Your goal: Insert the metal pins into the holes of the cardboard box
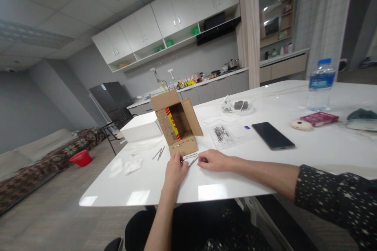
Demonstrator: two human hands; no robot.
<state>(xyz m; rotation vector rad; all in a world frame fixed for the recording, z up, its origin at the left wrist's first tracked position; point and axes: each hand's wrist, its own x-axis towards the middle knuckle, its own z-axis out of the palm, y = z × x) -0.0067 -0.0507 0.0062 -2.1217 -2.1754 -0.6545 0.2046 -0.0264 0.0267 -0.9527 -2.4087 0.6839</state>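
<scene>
On the left of the white table (112,188) we had two crumpled white sheets (133,166) lying near a long white box (141,127). Just right of them lay a few loose metal rods (160,153), thin, straight and grey, set at slight angles to one another. Next stood the brown cardboard box (184,148), its mouth facing us and its flaps spread; small pale bits dotted the left and near flaps, and a yellow-and-red strip ran along the opening. Our left hand (176,170) rested at its near edge with the fingers curled; we could not tell whether they gripped anything. Between our hands, on the tabletop, lay more slim rods (192,157), dull silver and slanting. Our right hand (213,160) lay just right of them, loosely curled, its hold likewise unclear to us. Farther right we saw a clear bag (220,135) of small dark pieces, then a black phone (273,135) and, at the far right, a blue-capped bottle (321,86).
</scene>
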